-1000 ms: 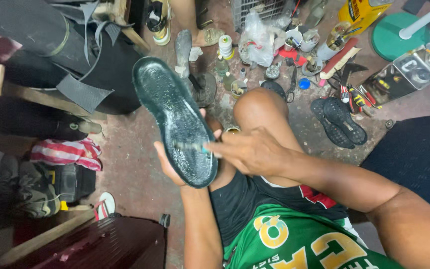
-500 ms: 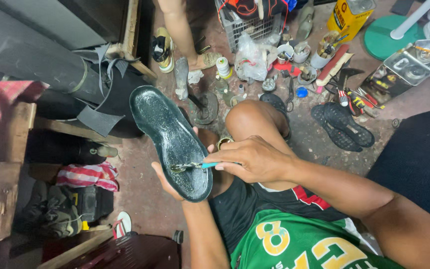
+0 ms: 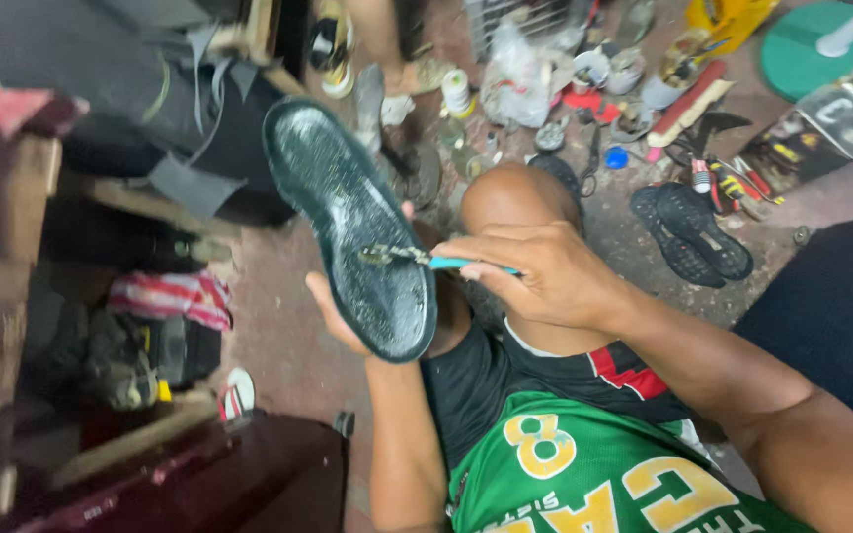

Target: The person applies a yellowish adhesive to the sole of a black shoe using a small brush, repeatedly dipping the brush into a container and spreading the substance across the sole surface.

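Right hand [image 3: 555, 281] closed around a small brush [image 3: 417, 259] with a teal handle, bristle tip touching the shoe sole [image 3: 352, 227]. Left hand [image 3: 333, 316] grips the sole from underneath, fingers mostly hidden behind it; sole held up tilted, bottom facing camera, just above the bent knee [image 3: 515, 197]. Farther out on the floor: a pair of black soles [image 3: 693, 232], pliers [image 3: 723, 183], a green round base [image 3: 812, 59], scattered jars and clutter.

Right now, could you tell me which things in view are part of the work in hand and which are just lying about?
In use:
- black shoe sole, held from beneath by the left hand
- small brush with a teal handle, in the right hand, its tip on the sole

Lying about:
- pair of black soles on the floor
- red-handled pliers
- blue cap
- green round base
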